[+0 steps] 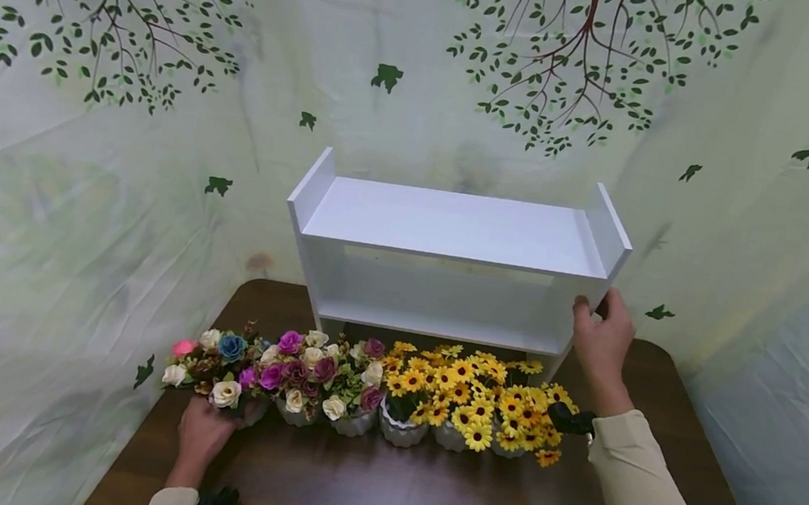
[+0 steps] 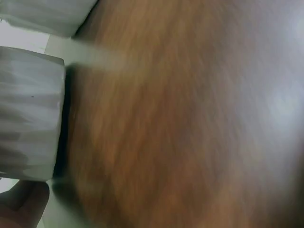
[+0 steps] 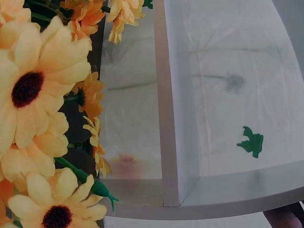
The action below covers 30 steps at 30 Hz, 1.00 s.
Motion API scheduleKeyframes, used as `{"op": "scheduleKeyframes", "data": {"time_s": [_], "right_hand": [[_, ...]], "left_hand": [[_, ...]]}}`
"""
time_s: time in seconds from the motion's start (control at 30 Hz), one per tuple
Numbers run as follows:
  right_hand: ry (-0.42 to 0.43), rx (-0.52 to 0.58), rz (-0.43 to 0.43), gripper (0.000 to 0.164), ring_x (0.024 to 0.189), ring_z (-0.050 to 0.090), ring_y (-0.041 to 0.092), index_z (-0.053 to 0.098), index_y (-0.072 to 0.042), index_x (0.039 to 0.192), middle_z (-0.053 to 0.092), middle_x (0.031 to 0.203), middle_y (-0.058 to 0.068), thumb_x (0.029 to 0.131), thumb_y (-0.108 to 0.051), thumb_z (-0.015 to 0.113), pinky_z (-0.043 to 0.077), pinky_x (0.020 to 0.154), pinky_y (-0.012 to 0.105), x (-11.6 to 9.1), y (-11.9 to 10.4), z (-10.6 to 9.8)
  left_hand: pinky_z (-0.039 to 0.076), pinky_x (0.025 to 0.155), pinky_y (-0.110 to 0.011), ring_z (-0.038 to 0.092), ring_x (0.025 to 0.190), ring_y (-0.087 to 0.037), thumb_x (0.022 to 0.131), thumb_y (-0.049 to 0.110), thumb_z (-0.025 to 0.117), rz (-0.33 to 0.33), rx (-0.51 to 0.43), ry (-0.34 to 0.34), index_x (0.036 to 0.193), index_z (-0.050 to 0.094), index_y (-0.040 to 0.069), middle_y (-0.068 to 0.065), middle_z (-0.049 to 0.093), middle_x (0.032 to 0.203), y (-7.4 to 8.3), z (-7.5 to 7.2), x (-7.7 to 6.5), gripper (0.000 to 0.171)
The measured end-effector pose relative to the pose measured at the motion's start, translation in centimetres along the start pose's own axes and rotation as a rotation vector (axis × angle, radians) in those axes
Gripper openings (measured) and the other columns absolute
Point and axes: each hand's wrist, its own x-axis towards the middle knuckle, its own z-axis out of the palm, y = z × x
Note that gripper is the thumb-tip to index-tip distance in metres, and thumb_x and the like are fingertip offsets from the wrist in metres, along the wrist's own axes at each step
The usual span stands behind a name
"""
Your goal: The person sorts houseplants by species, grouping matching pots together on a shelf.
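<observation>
A white two-tier shelf [image 1: 444,224] stands on the brown table against the leafy backdrop. My right hand [image 1: 603,347] grips the edge of its right side panel, thumb in front and fingers on the outer side. In the right wrist view, part of a finger [image 3: 285,219] shows beyond the panel edge. At the left end of the flower row, my left hand [image 1: 203,435] holds the lower part of a potted bunch of mixed roses [image 1: 226,361]; most of its fingers are hidden. The left wrist view has a thumb [image 2: 29,202] against a ribbed grey-white pot [image 2: 31,114].
Several more flower pots line up before the shelf, purple and cream roses [image 1: 311,366] left of yellow daisies [image 1: 464,386]. The daisies stand close beside the right forearm. Brown tabletop [image 1: 379,497] extends toward me. The backdrop [image 1: 418,122] hangs right behind the shelf.
</observation>
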Motion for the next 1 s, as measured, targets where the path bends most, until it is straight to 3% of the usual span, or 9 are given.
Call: {"op": "scheduleKeyframes", "data": {"time_s": [0.13, 0.23, 0.33, 0.47, 0.57, 0.7, 0.77, 0.9, 1.0], "right_hand": [[-0.012, 0.015, 0.019, 0.034, 0.108, 0.064, 0.033, 0.059, 0.0, 0.127, 0.066, 0.126, 0.021, 0.097, -0.015, 0.057, 0.054, 0.09, 0.049, 0.1, -0.3, -0.2], [-0.022, 0.025, 0.019, 0.035, 0.11, 0.063, 0.037, 0.057, 0.001, 0.128, 0.064, 0.127, 0.023, 0.097, -0.015, 0.056, 0.052, 0.093, 0.059, 0.1, -0.4, -0.2], [-0.03, 0.025, 0.011, 0.035, 0.11, 0.063, 0.04, 0.057, 0.002, 0.128, 0.064, 0.127, 0.024, 0.098, -0.015, 0.055, 0.052, 0.093, 0.061, 0.1, -0.5, -0.1], [-0.019, 0.012, 0.01, 0.035, 0.11, 0.063, 0.041, 0.057, 0.003, 0.127, 0.064, 0.125, 0.025, 0.098, -0.015, 0.054, 0.051, 0.093, 0.06, -0.1, -0.6, 0.0], [0.008, -0.001, 0.022, 0.034, 0.109, 0.063, 0.041, 0.057, 0.003, 0.126, 0.065, 0.123, 0.025, 0.098, -0.015, 0.053, 0.051, 0.092, 0.06, -0.5, -0.4, -0.1], [0.047, 0.004, 0.038, 0.032, 0.109, 0.065, 0.039, 0.06, 0.002, 0.124, 0.067, 0.122, 0.023, 0.098, -0.016, 0.054, 0.052, 0.094, 0.059, -0.7, -0.1, -0.2], [0.059, 0.019, 0.048, 0.031, 0.109, 0.066, 0.038, 0.063, 0.001, 0.122, 0.068, 0.121, 0.023, 0.097, -0.018, 0.056, 0.052, 0.094, 0.058, -0.6, 0.0, -0.1], [0.06, 0.04, 0.075, 0.032, 0.111, 0.067, 0.035, 0.066, 0.0, 0.121, 0.07, 0.121, 0.021, 0.096, -0.02, 0.057, 0.053, 0.095, 0.056, -0.3, 0.0, 0.1], [0.051, 0.047, 0.091, 0.034, 0.112, 0.067, 0.034, 0.067, -0.001, 0.122, 0.07, 0.122, 0.021, 0.096, -0.02, 0.058, 0.053, 0.096, 0.056, -0.3, 0.0, 0.3]], "left_hand": [[0.046, 0.089, -0.063, 0.061, 0.104, -0.051, 0.075, 0.028, 0.08, -0.036, 0.044, 0.065, 0.12, 0.06, -0.007, -0.032, 0.066, 0.115, 0.0, -1.3, -0.3, 0.061], [0.045, 0.091, -0.061, 0.058, 0.112, -0.051, 0.073, 0.03, 0.085, 0.036, -0.009, 0.168, 0.131, 0.054, -0.004, -0.032, 0.062, 0.123, 0.6, -2.9, -0.3, 0.074], [0.046, 0.101, -0.036, 0.059, 0.119, -0.038, 0.066, 0.017, 0.089, 0.201, -0.071, 0.265, 0.133, 0.055, 0.0, -0.029, 0.061, 0.128, 1.7, -5.0, -0.2, 0.077], [0.028, 0.097, -0.001, 0.05, 0.124, 0.004, 0.059, 0.004, 0.089, 0.437, -0.12, 0.309, 0.135, 0.055, 0.001, -0.03, 0.061, 0.129, 5.2, -8.9, 0.0, 0.083], [0.027, 0.094, 0.003, 0.041, 0.116, 0.022, 0.061, 0.004, 0.089, 0.512, -0.144, 0.228, 0.137, 0.055, 0.003, -0.018, 0.064, 0.129, 9.3, -11.7, -0.3, 0.083], [0.031, 0.091, 0.0, 0.043, 0.114, 0.019, 0.069, 0.008, 0.088, 0.541, -0.196, 0.032, 0.143, 0.048, 0.013, 0.018, 0.055, 0.131, 15.4, -14.0, -0.1, 0.084], [0.033, 0.091, -0.002, 0.044, 0.117, 0.014, 0.073, 0.008, 0.085, 0.56, -0.236, -0.064, 0.147, 0.042, 0.017, 0.026, 0.048, 0.13, 18.2, -14.6, 0.3, 0.087], [0.037, 0.092, -0.007, 0.049, 0.119, 0.005, 0.075, 0.005, 0.081, 0.583, -0.353, -0.19, 0.148, 0.039, 0.02, 0.02, 0.05, 0.131, 23.9, -15.1, 1.2, 0.085], [0.039, 0.098, -0.012, 0.051, 0.12, -0.001, 0.072, 0.002, 0.08, 0.67, -0.426, -0.227, 0.144, 0.043, 0.017, 0.015, 0.054, 0.13, 28.1, -14.9, 2.0, 0.083]]}}
